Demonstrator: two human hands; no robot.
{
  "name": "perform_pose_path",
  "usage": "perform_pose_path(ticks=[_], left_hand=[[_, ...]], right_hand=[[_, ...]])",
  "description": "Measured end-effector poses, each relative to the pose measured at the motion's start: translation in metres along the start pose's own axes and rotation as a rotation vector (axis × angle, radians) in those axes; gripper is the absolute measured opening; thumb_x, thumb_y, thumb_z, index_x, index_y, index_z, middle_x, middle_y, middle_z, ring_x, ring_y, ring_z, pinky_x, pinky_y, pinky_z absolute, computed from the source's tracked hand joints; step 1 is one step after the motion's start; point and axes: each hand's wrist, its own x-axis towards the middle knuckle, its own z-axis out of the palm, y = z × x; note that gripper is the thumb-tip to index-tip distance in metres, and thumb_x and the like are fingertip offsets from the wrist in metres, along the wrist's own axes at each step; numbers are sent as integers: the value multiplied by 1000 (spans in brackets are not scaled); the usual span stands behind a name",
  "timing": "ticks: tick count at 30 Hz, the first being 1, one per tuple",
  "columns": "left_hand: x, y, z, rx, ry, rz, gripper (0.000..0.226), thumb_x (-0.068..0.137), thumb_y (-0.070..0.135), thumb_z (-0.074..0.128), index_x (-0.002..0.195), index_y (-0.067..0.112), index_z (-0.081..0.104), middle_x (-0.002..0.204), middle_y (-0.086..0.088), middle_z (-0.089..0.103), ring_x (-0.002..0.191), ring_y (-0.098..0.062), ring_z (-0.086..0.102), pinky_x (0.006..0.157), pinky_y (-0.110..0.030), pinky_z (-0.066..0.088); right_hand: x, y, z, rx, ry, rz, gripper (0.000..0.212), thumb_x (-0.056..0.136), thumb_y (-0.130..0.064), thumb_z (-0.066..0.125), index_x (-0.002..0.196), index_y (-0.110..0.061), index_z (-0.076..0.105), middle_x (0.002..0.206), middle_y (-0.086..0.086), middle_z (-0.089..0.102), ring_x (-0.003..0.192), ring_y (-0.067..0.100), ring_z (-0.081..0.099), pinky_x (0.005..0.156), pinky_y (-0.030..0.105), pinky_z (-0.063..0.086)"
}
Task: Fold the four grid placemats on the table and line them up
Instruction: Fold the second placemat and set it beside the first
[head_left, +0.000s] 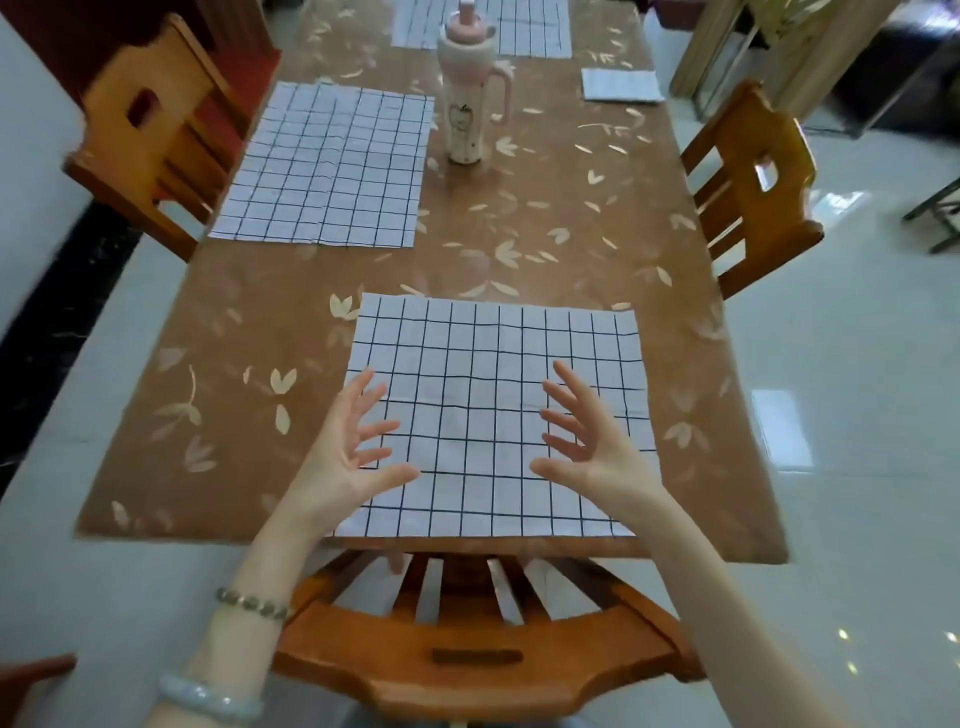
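Note:
A white placemat with a black grid (493, 358) lies flat at the table's near edge. My left hand (353, 447) and my right hand (587, 441) hover over its near half, palms facing each other, fingers spread, holding nothing. A second flat grid placemat (327, 166) lies at the left middle of the table. A third placemat (530, 26) lies flat at the far end, partly behind a bottle. A small folded grid placemat (621, 84) rests at the far right.
A tall pink and cream bottle with a handle (467, 104) stands mid-table. The brown leaf-patterned tablecloth (571, 234) covers the table. Wooden chairs stand at the near edge (478, 639), the left (150, 124) and the right (753, 182). Shiny floor tiles surround the table.

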Motion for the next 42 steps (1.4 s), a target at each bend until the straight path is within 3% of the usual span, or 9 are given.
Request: perform_pose_path(ticks=[8, 11, 15, 19, 26, 29, 36, 38, 42], left_hand=[[95, -10, -22, 129, 203, -112, 93, 76, 13, 78, 149, 27, 23, 152, 1, 34, 122, -17, 50, 87, -24, 45], [135, -17, -29, 259, 267, -150, 86, 79, 21, 77, 148, 24, 25, 151, -3, 36, 125, -18, 47, 95, -29, 40], [186, -32, -36, 370, 311, -204, 81, 82, 25, 75, 148, 16, 27, 148, -2, 38, 126, -21, 45, 101, -34, 37], [229, -54, -45, 511, 397, -283, 72, 83, 34, 73, 142, 12, 38, 143, -9, 42, 127, -26, 44, 105, -43, 39], [272, -68, -55, 722, 445, -270, 55, 83, 35, 72, 125, 4, 53, 122, -16, 52, 109, -28, 52, 95, -39, 43], [279, -68, -54, 713, 460, -275, 49, 83, 29, 73, 120, 4, 55, 114, -12, 58, 102, -23, 53, 86, -34, 42], [285, -66, -63, 625, 421, -302, 19, 80, 28, 74, 90, 12, 69, 90, -4, 66, 90, -23, 61, 75, -32, 45], [285, -66, -65, 605, 419, -286, 16, 82, 27, 73, 86, 13, 68, 89, -3, 66, 91, -24, 62, 73, -32, 45], [285, -49, -75, 479, 427, -271, 17, 87, 27, 69, 94, 12, 62, 98, -6, 64, 78, -24, 66, 62, -36, 55]], right_hand=[[77, 28, -71, -98, 50, 95, 81, 83, -2, 68, 143, -39, 26, 141, -6, 40, 125, 11, 45, 99, 26, 42], [111, 47, -95, -199, 114, 131, 75, 85, -4, 65, 145, -32, 31, 141, -4, 41, 125, 12, 43, 99, 28, 41], [160, 72, -124, -336, 281, 180, 62, 83, -5, 61, 138, -26, 43, 133, 0, 48, 118, 14, 47, 99, 34, 44], [197, 91, -144, -448, 502, 230, 45, 81, -4, 53, 122, -21, 58, 115, 7, 46, 103, 19, 50, 83, 27, 41], [235, 124, -165, -512, 567, 418, 47, 83, -19, 62, 126, -5, 52, 126, 16, 45, 114, 32, 48, 99, 39, 40], [239, 124, -165, -510, 562, 388, 38, 83, -13, 60, 121, -8, 55, 120, 11, 54, 112, 28, 50, 89, 35, 42], [246, 117, -165, -458, 566, 437, 8, 80, -12, 52, 81, -6, 57, 74, 5, 55, 73, 24, 48, 59, 32, 34], [246, 113, -165, -420, 589, 415, 13, 79, -14, 54, 81, -1, 57, 72, 5, 53, 70, 22, 44, 59, 30, 33], [246, 95, -168, -358, 617, 358, 15, 84, -24, 64, 88, -10, 67, 85, 4, 66, 82, 25, 59, 72, 35, 48]])
